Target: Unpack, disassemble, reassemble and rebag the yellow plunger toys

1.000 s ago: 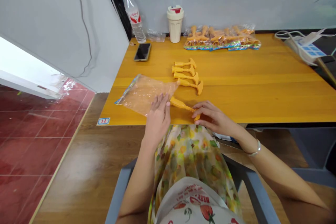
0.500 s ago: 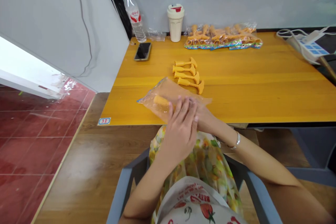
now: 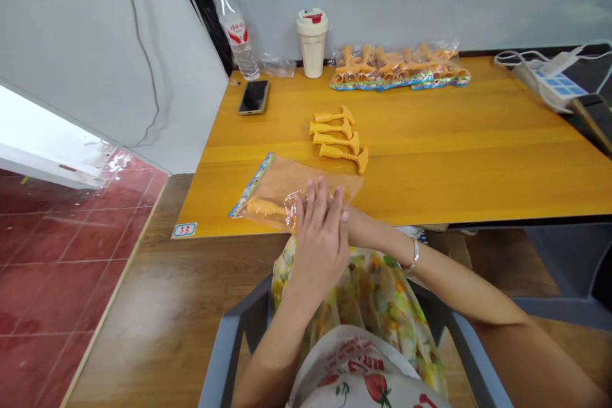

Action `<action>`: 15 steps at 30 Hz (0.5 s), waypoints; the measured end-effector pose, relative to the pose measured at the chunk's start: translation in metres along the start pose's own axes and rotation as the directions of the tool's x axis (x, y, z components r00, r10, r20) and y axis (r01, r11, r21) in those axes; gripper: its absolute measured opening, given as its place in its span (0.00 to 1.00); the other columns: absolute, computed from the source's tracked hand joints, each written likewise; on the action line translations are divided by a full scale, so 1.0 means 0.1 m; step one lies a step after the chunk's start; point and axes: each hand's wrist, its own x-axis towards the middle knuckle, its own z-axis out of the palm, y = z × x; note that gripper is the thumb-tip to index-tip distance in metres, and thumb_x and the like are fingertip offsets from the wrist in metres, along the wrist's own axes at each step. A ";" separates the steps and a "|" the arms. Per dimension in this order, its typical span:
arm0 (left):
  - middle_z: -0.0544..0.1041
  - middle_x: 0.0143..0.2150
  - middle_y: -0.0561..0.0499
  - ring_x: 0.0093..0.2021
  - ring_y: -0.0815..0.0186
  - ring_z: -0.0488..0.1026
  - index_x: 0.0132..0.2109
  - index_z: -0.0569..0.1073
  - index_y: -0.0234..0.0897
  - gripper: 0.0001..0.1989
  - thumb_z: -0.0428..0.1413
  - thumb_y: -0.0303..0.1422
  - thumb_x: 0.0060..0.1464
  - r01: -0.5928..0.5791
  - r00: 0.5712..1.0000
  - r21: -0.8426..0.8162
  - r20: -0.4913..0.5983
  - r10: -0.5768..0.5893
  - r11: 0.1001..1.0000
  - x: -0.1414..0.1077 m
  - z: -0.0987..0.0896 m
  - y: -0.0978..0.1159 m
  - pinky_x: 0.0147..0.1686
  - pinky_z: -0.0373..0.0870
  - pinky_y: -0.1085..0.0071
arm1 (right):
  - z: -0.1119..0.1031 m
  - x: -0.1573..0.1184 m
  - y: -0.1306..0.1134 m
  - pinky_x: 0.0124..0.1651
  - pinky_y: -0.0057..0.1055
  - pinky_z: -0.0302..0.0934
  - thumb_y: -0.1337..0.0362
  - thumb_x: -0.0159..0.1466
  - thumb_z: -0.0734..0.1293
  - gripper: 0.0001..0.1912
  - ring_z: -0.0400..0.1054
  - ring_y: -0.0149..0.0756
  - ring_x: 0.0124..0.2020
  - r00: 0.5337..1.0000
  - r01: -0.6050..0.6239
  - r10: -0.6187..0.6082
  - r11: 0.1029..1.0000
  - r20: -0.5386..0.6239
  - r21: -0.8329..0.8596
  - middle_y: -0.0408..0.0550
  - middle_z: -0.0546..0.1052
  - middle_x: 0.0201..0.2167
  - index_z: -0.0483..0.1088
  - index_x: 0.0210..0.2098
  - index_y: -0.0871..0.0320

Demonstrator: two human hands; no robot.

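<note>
- We lay our left hand [image 3: 320, 236] flat, fingers up, on the clear plastic bag [image 3: 315, 182].
- Our right hand [image 3: 357, 224] sits mostly hidden behind it; we cannot tell whether it grips.
- One orange plastic toy [image 3: 261, 207] lies inside the bag, left of our hands.
- Four more toys [image 3: 335, 140] lie ahead of our hands on the worktop [image 3: 478, 166].

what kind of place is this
Probably a small hand-packing workstation: filled bags of orange plastic pieces on a wooden table, loose pieces lined up beside a clear plastic bag, and a numbered sticker on the table's corner.
</note>
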 end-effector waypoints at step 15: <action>0.65 0.69 0.26 0.74 0.42 0.56 0.64 0.70 0.24 0.24 0.46 0.33 0.68 0.072 0.996 0.217 0.040 -0.082 0.973 -0.08 0.29 -0.29 0.70 0.55 0.38 | -0.97 -0.29 0.68 0.55 0.50 0.66 0.74 0.69 0.59 0.24 0.70 0.50 0.53 0.949 -0.306 0.284 0.712 -0.139 -0.632 0.57 0.72 0.64 0.75 0.58 0.54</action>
